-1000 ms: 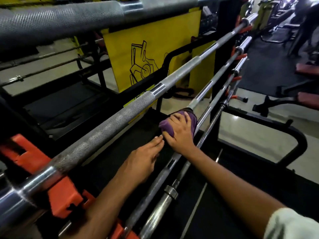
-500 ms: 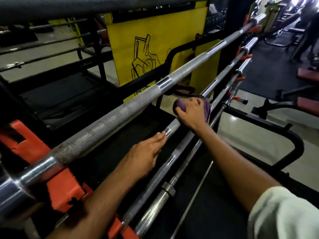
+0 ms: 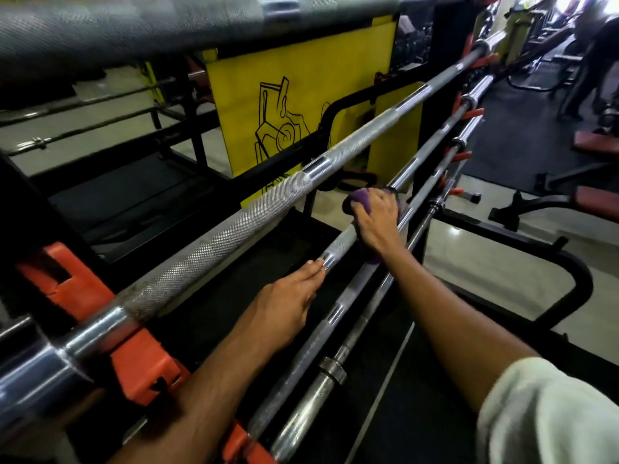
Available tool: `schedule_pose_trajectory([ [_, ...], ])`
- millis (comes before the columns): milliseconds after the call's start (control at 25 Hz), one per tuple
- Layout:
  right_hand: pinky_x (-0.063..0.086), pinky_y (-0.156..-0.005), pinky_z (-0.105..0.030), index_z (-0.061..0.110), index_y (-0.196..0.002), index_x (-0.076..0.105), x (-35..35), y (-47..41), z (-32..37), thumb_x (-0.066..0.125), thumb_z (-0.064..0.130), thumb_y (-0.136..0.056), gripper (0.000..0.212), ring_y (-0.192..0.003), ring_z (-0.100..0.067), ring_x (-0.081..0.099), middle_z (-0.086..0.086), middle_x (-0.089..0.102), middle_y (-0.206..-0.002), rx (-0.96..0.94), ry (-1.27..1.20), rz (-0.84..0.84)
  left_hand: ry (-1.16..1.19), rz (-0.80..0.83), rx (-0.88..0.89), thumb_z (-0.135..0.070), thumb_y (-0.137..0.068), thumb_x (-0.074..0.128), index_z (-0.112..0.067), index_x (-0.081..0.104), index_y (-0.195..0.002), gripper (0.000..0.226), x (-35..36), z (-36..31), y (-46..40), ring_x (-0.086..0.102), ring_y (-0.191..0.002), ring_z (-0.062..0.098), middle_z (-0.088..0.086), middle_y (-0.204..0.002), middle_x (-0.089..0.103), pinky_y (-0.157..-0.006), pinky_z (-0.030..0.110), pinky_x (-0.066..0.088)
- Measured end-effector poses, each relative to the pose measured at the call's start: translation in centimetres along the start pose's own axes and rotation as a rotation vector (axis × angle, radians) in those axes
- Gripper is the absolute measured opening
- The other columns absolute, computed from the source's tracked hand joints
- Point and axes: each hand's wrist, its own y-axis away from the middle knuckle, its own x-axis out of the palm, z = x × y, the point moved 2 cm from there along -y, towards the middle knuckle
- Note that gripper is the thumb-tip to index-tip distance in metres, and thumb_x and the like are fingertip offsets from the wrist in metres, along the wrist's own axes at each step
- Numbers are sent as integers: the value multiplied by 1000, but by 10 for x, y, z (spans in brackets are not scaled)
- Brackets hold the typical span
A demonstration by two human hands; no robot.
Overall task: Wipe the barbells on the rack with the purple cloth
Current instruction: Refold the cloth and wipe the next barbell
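Several steel barbells lie side by side on a rack with orange holders [image 3: 144, 360]. My right hand [image 3: 376, 219] grips the purple cloth [image 3: 360, 198], wrapped around a middle barbell [image 3: 338, 246] about halfway along its shaft. My left hand [image 3: 284, 309] rests flat on the same bar nearer to me, fingers straight, fingertips on a smooth ring. A thicker knurled barbell [image 3: 234, 226] runs above and left. Two thinner bars [image 3: 368, 316] lie to the right, under my right forearm.
A yellow panel with a black drawing [image 3: 301, 105] stands behind the rack. Black frame tubing [image 3: 582, 283] curves at right over a pale tiled floor. Benches with red pads [image 3: 593, 202] and a person stand far right. Another thick bar [image 3: 134, 25] crosses the top.
My right hand has slid the cloth along the bar away from me, then stayed near the same spot. My left hand has kept its place on the bar.
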Motion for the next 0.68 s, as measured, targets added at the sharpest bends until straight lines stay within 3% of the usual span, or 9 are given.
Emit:
schedule_pose_trajectory([
  [80, 45, -102, -40, 18, -125, 60, 2, 35, 15, 43, 51, -97, 46, -113, -18, 57, -2, 62, -121, 283, -565, -171, -12, 7, -6, -9, -100, 54, -27, 43, -149, 54, -3, -2, 1, 26, -144, -4, -19, -159, 30, -116, 26, 36],
  [160, 50, -81, -32, 21, -116, 60, 5, 74, 25, 46, 45, -103, 31, -92, -18, 62, -4, 63, -108, 690, -1137, -396, -52, 70, 31, -6, -99, 52, -24, 32, -155, 62, -3, -2, 6, 13, -149, -1, -15, -164, 17, -120, 26, 26],
  [200, 50, -74, -29, 20, -111, 60, 4, 84, 28, 44, 46, -104, 32, -83, -17, 61, -5, 62, -105, 814, -1311, -453, -109, 135, 74, -2, -98, 50, -21, 19, -158, 71, -3, -3, 10, 1, -151, 2, -11, -166, 3, -124, 26, 16],
  [320, 49, -67, -26, 15, -107, 63, -12, 61, 29, 37, 52, -105, 45, -74, -14, 59, -2, 64, -93, 940, -1435, -481, -248, 269, 186, 10, -88, 42, -14, -8, -158, 89, -5, -3, 23, -26, -148, 11, -1, -161, -26, -124, 27, -3],
  [400, 50, -69, -26, 16, -89, 59, -23, 19, 29, 36, 51, -104, 45, -69, -19, 57, -4, 60, -74, 958, -1466, -497, -214, 260, 179, 16, -81, 43, -12, -3, -158, 94, -10, -4, 24, -23, -149, 14, 0, -161, -22, -124, 28, -1],
  [560, 44, -43, -18, 20, -75, 52, -10, -30, 7, 35, 37, -103, 37, -63, -21, 57, -2, 59, -57, 954, -1331, -449, -155, 212, 182, 21, -79, 45, -14, 2, -158, 96, -9, -2, 22, -17, -151, 12, -2, -163, -16, -125, 27, 1],
  [680, 53, -56, -23, 19, -75, 62, 2, -7, 17, 36, 42, -105, 46, -66, -23, 65, 0, 66, -61, 959, -1377, -419, -122, 180, 173, 19, -80, 47, -12, 10, -158, 93, -5, 0, 22, -9, -153, 11, -2, -165, -7, -125, 27, 7],
])
